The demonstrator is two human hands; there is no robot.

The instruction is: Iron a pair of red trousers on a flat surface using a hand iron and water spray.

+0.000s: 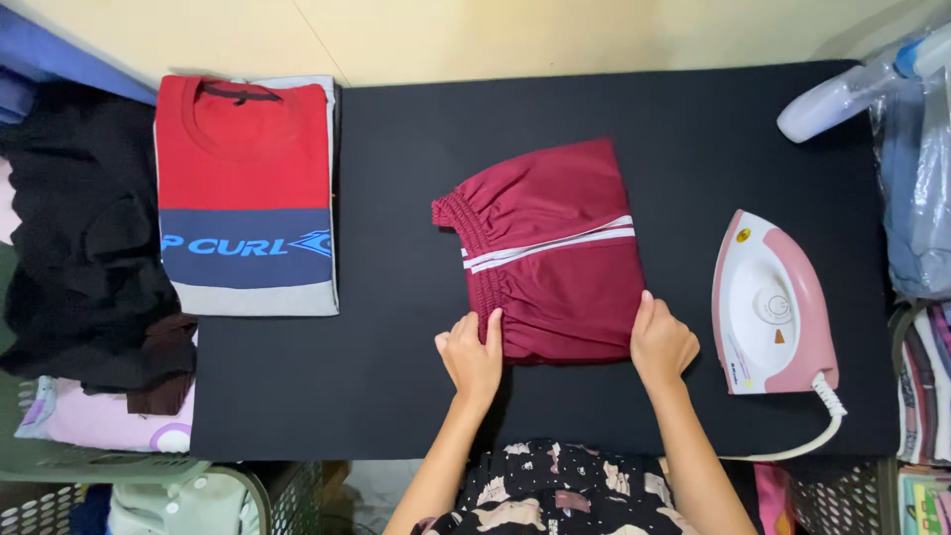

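The black tabletop (pixel 396 376) fills most of the view, w/ much free dark surface in front and between the things. At its left edge lies a folded shirt (pixel 245 193), red on top, navy band, grey at bottom, squared and flat; it looks finished. Left of that, off the tabletop, a heap of black clothes (pixel 84 248) is not folded.

In the centre sit the maroon shorts (pixel 550 253), w/ elastic waist and white stripe, already folded to a compact rectangle. I judge the fold is nearly complete; only the near edge is under the hands.

The pink-white iron (pixel 775 307) lies just beside the shorts on the right, its cord going off the near-right corner, so room on that side is narrow. Left side is more open.

Left hand (pixel 474 357) grips the near-left corner of the shorts, fingers curled on the cloth. Right hand (pixel 661 342) holds the near-right corner, fingers pressing on the fabric.
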